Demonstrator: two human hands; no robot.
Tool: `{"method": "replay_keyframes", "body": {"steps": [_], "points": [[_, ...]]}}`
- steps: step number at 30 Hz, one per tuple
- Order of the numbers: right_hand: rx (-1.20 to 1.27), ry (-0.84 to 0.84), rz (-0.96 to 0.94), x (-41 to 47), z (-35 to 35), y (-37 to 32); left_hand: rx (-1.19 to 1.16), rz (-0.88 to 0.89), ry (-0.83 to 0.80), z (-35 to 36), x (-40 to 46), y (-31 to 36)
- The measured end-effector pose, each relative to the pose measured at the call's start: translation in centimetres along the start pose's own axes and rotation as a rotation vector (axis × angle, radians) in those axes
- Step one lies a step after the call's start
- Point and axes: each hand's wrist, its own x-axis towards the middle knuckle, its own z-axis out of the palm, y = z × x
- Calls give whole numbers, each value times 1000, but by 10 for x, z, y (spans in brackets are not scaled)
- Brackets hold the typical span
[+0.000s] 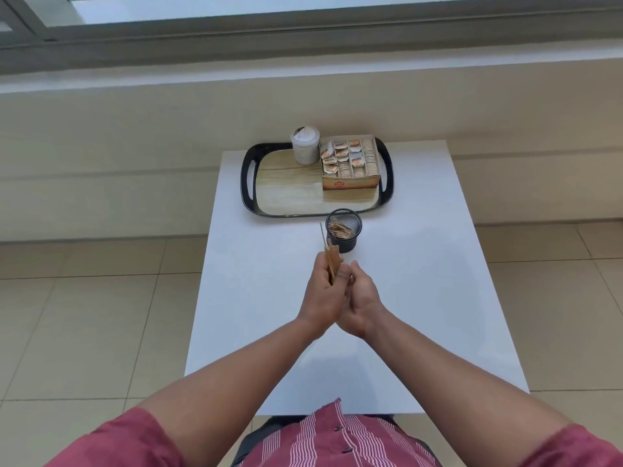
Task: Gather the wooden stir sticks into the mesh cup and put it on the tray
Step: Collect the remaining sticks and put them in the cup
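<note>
A black mesh cup (344,242) stands on the white table just in front of the tray (290,193), with several wooden stir sticks lying inside it. My left hand (322,291) grips a bunch of wooden stir sticks (332,261) that point up towards the cup's near side. Against the left hand is my right hand (362,298), its fingers by the lower end of the bunch; how they lie is hidden. Both hands are close together, just short of the cup.
On the black-rimmed tray stand a white lidded jar (305,146) at the back and a cardboard box of sachets (350,163) on the right. The tray's wooden floor shows at front left. The white table (421,281) stands on a tiled floor below a window ledge.
</note>
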Motion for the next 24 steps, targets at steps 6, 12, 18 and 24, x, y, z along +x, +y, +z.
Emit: {"method": "replay_keyframes", "body": {"steps": [6, 12, 18, 24], "points": [[7, -39, -38, -3, 3, -4, 96, 104, 4, 3, -3, 9], [-85, -60, -49, -3, -2, -10, 184, 189, 30, 5, -6, 26], [-199, -126, -182, -3, -6, -8, 248, 255, -11, 3, -11, 37], [-233, -44, -175, -2, -4, -10, 215, 389, 6, 2, -8, 55]]}}
